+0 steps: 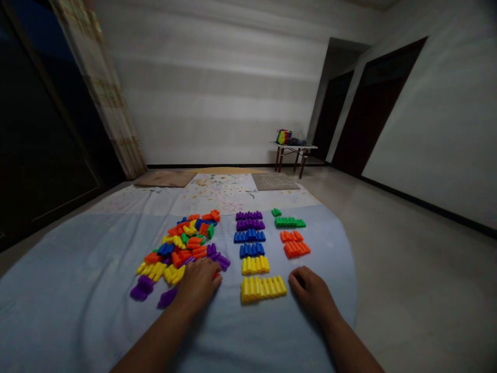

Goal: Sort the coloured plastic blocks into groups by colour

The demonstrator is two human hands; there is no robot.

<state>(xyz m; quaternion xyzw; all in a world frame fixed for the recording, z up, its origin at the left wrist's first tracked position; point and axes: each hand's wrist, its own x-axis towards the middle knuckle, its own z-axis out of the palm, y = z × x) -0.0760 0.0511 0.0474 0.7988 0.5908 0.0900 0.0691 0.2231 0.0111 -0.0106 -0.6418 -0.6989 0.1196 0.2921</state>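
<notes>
My left hand (199,282) is at the near right edge of a mixed pile of plastic building pieces (188,243), its fingers curled. An orange-red piece (216,273) shows between its thumb and fingers, mostly hidden. Purple pieces (220,260) lie just beyond the knuckles. My right hand (310,291) rests on the cloth, loosely closed, with nothing visible in it. Beside it is a row of yellow pieces (263,288). Farther off stand rows of yellow (255,265), blue (251,249), purple (250,224), orange (296,249) and green pieces (289,222).
A pale blue cloth (116,311) covers the round table, with a floral cloth (221,191) at its far side. Two flat mats, one brown (166,179) and one grey (275,181), lie there. A small table (294,146) with bags stands by the wall.
</notes>
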